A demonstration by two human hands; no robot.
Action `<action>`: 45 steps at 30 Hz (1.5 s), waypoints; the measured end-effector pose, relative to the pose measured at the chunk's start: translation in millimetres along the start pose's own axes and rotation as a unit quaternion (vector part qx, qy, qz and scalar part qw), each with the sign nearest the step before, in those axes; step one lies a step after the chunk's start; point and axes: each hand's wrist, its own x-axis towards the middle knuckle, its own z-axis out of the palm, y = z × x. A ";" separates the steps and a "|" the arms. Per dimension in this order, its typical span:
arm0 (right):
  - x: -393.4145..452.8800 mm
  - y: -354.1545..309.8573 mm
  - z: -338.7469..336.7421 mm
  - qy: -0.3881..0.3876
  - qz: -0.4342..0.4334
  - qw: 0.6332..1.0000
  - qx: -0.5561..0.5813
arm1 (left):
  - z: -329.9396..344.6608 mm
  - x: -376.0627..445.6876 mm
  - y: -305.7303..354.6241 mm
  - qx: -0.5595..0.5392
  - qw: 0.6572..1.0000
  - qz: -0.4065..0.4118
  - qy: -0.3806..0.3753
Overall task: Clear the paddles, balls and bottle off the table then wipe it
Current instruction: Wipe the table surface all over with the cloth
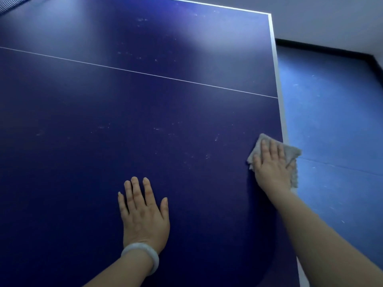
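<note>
A dark blue table-tennis table (145,104) fills most of the view, with a thin white centre line and a white edge band on the right. My right hand (271,166) presses flat on a grey cloth (290,152) at the table's right edge; part of the cloth hangs over the edge. My left hand (143,212) rests flat on the table surface with straight fingers, a pale bangle on its wrist. Faint whitish smudges dot the surface. No paddles, balls or bottle are in view.
Blue floor (335,121) lies right of the table. A white wall with a dark skirting strip (323,49) runs at the far right. A bit of the net (12,5) shows at the top left corner.
</note>
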 end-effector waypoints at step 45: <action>-68.3 -40.6 18.5 -0.039 -0.240 0.969 -0.037 | -12.5 17.8 -6.1 -0.054 0.998 0.018 -0.003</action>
